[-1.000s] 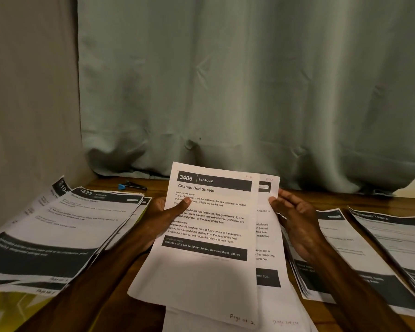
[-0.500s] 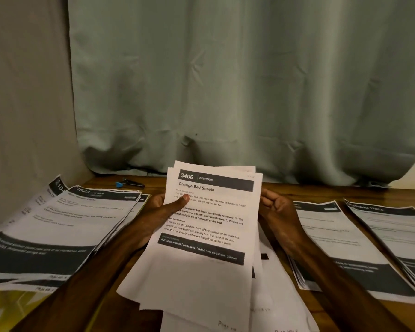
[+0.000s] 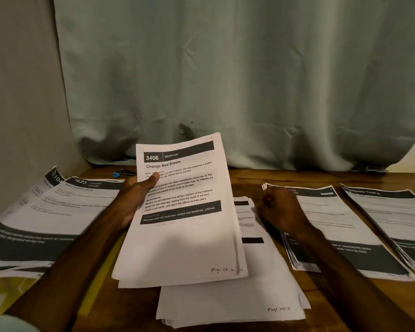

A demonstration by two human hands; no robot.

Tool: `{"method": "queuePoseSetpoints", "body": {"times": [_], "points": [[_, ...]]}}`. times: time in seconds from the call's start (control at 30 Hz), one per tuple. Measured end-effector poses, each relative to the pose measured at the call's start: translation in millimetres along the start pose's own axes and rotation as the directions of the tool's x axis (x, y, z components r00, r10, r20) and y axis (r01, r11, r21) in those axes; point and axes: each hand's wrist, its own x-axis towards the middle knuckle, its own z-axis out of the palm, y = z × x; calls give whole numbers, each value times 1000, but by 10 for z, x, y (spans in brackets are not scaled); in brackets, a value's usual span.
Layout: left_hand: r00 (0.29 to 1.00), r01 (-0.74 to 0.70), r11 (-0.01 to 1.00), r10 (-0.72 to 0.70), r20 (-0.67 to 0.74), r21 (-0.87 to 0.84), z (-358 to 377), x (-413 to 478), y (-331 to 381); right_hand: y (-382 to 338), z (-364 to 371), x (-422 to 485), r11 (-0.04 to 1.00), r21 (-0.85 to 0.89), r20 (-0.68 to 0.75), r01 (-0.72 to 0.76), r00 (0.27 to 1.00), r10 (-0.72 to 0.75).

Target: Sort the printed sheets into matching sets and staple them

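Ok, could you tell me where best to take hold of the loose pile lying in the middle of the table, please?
Probably best to take the centre pile by its near right edge, coming from the right. That edge lies bare, while the 3406 set held in the left hand overhangs its left part. Its sheets sit slightly fanned, so pinch all layers.

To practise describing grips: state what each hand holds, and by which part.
The left hand grips the Change Bed Sheets pages at their left edge, thumb on the front. The right hand is curled; any hold cannot be told.
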Motion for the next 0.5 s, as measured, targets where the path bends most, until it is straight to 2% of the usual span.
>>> {"method": "queuePoseSetpoints", "body": {"times": [0.1, 0.2, 0.33, 0.5], "points": [[1000, 8, 1000, -8, 14, 2, 14, -14, -3, -101, 130, -60, 991, -102, 101, -82, 991, 93], [1000, 9, 1000, -9, -3, 6, 8, 4, -14, -144, 264, -113, 982, -129, 103, -139, 983, 153], [1000, 10, 1000, -9, -25, 20, 16, 13, -30, -191, 167, -99, 989, -56, 150, -136, 978, 143], [1000, 3, 1000, -3, -18, 17, 15, 5, -28, -136, 177, -63, 973, 112, 43, -201, 979, 197]]}}
